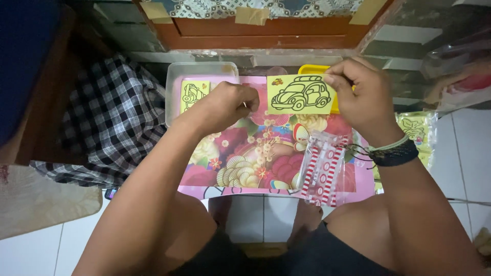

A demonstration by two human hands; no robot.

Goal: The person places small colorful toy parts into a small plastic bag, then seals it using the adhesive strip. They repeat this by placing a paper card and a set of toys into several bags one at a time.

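Both hands pinch a yellow paper card with a black car outline [300, 94] over the floral bench's far edge, right hand [364, 97] gripping its corner, left hand [229, 102] closed at its side; tugging apart could tear it.

We see a clear plastic packet [323, 168] with red-and-white striped edges lying on the flowered worktop [255, 158], and another clear packet of yellow sheets [417, 130] at far right.

Right hand [364, 97] pinches yellow car card [300, 94] above floral tray [266, 153]; left hand [227, 102] fisted beside it.
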